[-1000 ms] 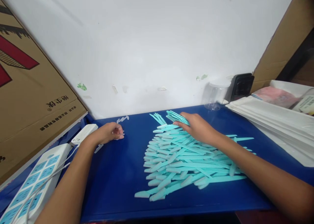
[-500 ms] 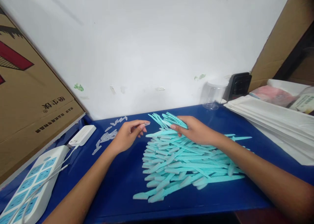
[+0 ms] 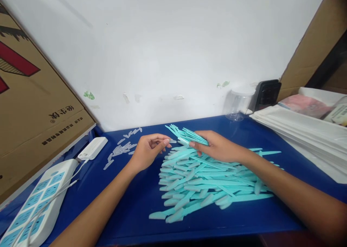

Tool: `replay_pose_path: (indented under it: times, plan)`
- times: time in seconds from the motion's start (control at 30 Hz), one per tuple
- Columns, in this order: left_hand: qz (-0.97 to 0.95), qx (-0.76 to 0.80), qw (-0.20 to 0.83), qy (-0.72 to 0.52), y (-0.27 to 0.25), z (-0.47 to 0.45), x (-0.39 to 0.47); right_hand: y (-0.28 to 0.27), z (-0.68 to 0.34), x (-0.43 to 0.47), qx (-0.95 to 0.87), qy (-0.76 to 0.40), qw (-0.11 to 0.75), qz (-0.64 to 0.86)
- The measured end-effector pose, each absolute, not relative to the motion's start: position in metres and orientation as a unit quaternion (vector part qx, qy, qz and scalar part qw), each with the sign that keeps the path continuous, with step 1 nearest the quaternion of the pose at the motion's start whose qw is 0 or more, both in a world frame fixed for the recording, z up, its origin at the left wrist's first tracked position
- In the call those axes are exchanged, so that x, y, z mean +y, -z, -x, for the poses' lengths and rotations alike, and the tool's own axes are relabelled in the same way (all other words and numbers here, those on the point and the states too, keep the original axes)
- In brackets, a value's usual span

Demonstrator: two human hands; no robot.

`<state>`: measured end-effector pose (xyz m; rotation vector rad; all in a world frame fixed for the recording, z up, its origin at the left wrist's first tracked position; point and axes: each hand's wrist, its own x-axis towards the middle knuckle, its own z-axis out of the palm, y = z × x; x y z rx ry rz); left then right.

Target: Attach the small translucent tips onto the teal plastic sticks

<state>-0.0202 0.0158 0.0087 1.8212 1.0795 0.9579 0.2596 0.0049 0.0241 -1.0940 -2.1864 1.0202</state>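
Observation:
My left hand (image 3: 153, 147) is closed, with thumb and fingertips pinching a small translucent blade cap (image 3: 172, 141). My right hand (image 3: 214, 144) is wrapped round a bunch of thin teal eyebrow razors (image 3: 191, 135), their ends fanning out to the left. The cap is close to this bunch; whether they touch I cannot tell. Below the right hand lies a big heap of the same teal razors (image 3: 200, 185), most with pale covers at their left ends. Left of my left hand, several loose translucent caps (image 3: 121, 148) are scattered on the blue table (image 3: 124, 207).
A white power strip (image 3: 40, 203) with cables and a white adapter (image 3: 92, 148) lie on the left by a cardboard box (image 3: 46, 95). At the back right stand a clear jar (image 3: 240, 104) and a black holder (image 3: 268, 95). White sheets (image 3: 300, 138) are stacked at right.
My left hand has moved right with the cap, closer to the razors in my right hand. The right hand keeps its hold on the bunch. The view has shifted slightly.

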Motion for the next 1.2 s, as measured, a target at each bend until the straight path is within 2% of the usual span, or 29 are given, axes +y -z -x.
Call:
replay_pose_path:
  times: [0.27,0.67,0.93,1.07,1.2]
  plan:
    - [-0.682,0.423,0.451,-0.390,-0.012,0.014,0.012,-0.028,-0.259,0.002,-0.811,-0.372,0.242,0.382]
    - [-0.675,0.417,0.460,-0.399,-0.009,0.011,0.010,-0.029,-0.257,0.001,-0.807,-0.399,0.243,0.361]
    - [-0.677,0.426,0.426,-0.422,-0.009,0.007,0.007,-0.028,-0.259,0.000,-0.804,-0.392,0.248,0.373]
    - [-0.675,0.431,0.416,-0.431,-0.011,0.005,0.004,-0.027,-0.258,0.000,-0.811,-0.373,0.247,0.377]
    - [-0.668,0.432,0.420,-0.437,-0.011,0.002,0.003,-0.026,-0.258,0.001,-0.828,-0.302,0.251,0.401]
